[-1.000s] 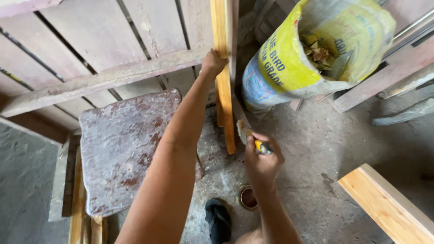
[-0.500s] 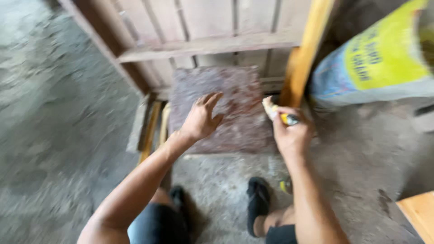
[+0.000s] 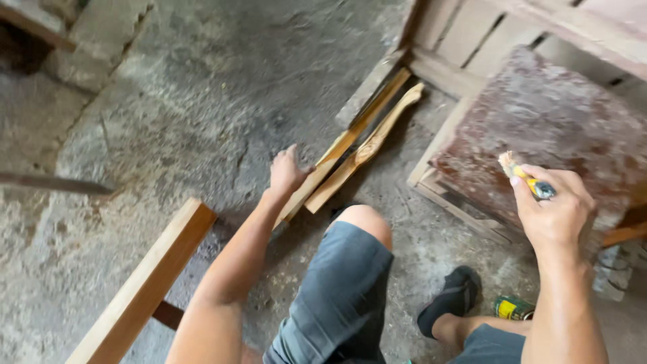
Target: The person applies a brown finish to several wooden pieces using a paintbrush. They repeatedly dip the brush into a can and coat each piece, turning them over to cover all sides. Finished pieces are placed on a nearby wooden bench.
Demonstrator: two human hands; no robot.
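Note:
My left hand (image 3: 286, 172) reaches down to the concrete floor and rests on the near end of a long flat wooden strip (image 3: 344, 145). A curved wooden piece (image 3: 371, 145) lies right beside that strip. My right hand (image 3: 556, 209) is closed around a small paintbrush (image 3: 522, 175) with a yellow and dark handle, bristles pointing up-left. It hovers in front of a worn reddish-brown stool top (image 3: 559, 128). My knee in grey shorts (image 3: 354, 269) sits between the two arms.
A light wooden beam (image 3: 151, 280) runs diagonally at lower left. A small tin can (image 3: 513, 309) stands by my black shoe (image 3: 455, 296). Wooden slats (image 3: 472, 40) stand at the upper right. A stone block (image 3: 94, 40) sits at the upper left.
The view has swung left and down to the floor. My left hand dropped from the upright plank and stool top to the wooden strip on the ground. The right hand still holds the brush.

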